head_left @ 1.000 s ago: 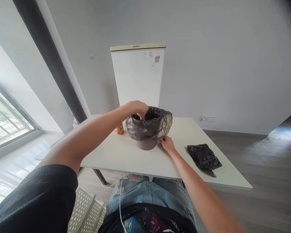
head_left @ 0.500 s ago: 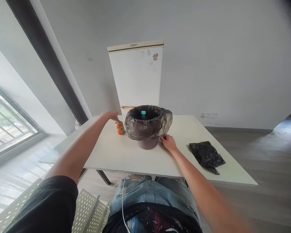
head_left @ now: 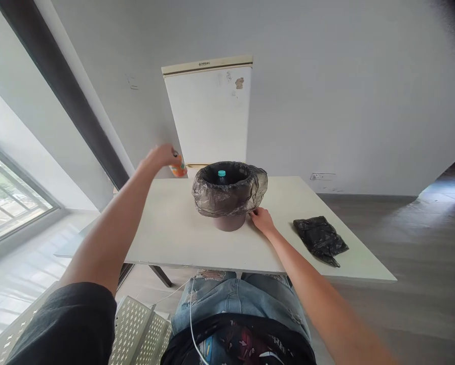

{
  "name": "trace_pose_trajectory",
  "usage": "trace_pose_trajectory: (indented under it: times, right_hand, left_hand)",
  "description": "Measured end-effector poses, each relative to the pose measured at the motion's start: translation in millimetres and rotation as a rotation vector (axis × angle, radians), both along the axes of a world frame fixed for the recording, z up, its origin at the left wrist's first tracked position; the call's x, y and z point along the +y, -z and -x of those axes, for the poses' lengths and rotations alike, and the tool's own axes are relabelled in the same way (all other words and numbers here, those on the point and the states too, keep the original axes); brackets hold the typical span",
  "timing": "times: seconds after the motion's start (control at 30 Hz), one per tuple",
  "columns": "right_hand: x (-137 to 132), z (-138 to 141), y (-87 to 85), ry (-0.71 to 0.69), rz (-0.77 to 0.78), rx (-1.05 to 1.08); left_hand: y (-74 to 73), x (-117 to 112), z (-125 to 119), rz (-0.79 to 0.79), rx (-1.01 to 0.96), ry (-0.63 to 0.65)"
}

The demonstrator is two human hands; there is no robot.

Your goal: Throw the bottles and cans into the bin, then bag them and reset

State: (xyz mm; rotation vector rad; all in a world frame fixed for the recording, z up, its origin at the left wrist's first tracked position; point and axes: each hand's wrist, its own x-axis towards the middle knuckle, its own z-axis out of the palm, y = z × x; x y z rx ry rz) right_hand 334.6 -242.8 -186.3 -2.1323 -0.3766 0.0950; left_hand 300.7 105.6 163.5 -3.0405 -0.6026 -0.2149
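Observation:
My left hand [head_left: 164, 155] is closed round the upper part of an orange drink can [head_left: 178, 167], which it holds tilted above the table's far left side. To the can's right stands a brownish trash can [head_left: 229, 223] lined with a black garbage bag [head_left: 216, 201], folded wide over the rim. Inside the opening, the teal cap of a bottle [head_left: 222, 174] shows; the rest of the bottle is mostly hidden. My right hand [head_left: 261, 221] rests with curled fingers at the trash can's right side, by the bag's lower edge. Whether its fingertips pinch the bag cannot be seen.
A crumpled black plastic bag [head_left: 320, 239] lies on the right of the white table [head_left: 189, 248]. Behind the table stands a white refrigerator [head_left: 208, 114]. A perforated chair [head_left: 136, 324] is at lower left, and a white cable [head_left: 192, 314] hangs over my lap.
My left hand has taken hold of the orange can and lifted it off the table, up and slightly left. The right hand stays beside the trash can. The view has shifted slightly.

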Motion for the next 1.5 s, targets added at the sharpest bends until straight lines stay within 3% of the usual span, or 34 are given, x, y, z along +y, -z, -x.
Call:
trace_pose_trajectory:
  times: [0.1,0.2,0.27,0.33,0.5,0.63,0.73,0.8,0.9,0.97,1.03,1.13,1.17,1.23,1.3,1.4,1.5]
  right_hand:
    - [-1,2,-2.7,0.004,0.002,0.004]
    - [-2,4,-6.2,0.007,0.004,0.009]
    - [-3,4,-7.9,0.007,0.006,0.013]
    - [-3,4,-8.9,0.002,0.005,0.016]
    - [-3,4,-9.1,-0.010,-0.013,0.030]
    - [-2,6,-9.9,-0.019,-0.044,0.045]
    - [-2,7,-11.2,-0.015,-0.069,0.054]
    - [-2,7,-11.7,-0.009,-0.095,0.055]
    - [-2,8,-12.8,-0.002,-0.162,0.055]
    - [-3,9,-15.4,0.014,-0.228,0.053]
    - [-5,11,-21.5,0.038,-0.318,0.046]
    - [-10,14,-39.9,0.063,-0.471,0.026]
    - [-12,14,-48.4,0.061,-0.527,0.031]
    - [-15,15,-67.9,0.016,-0.681,0.117]
    - [-17,17,-89.1,-0.058,-0.847,0.253]
    - [-20,23,-120.9,-0.087,-1.044,0.329]
    - [-27,33,-151.9,-0.080,-1.219,0.306]
  left_hand:
    - [-49.3,-26,4,0.102,-0.337,0.093]
    - [-66.3,-70,11,0.316,-0.358,0.316]
    - [-60.5,-102,16,0.354,-0.268,0.432]
    - [-47.7,-129,20,0.280,-0.102,0.481]
    - [-14.6,-158,22,0.057,0.215,0.389]
    - [6.4,-158,16,-0.011,0.345,0.372]
    - [14.3,-154,13,0.019,0.380,0.396]
    - [13.9,-145,14,0.114,0.257,0.434]
    - [11.9,-120,24,0.280,-0.108,0.467]
    - [17.5,-96,37,0.351,-0.303,0.430]
    - [32.8,-75,55,0.453,-0.367,0.313]
    - [69.8,-60,88,0.769,-0.283,-0.036]
    - [83.0,-60,98,0.913,-0.212,-0.098]
    - [105.3,-66,115,1.172,-0.084,-0.095]
    - [118.1,-73,123,1.338,-0.053,-0.010]
    - [116.1,-79,120,1.435,-0.240,0.081]
    - [95.6,-77,109,1.484,-0.559,0.118]
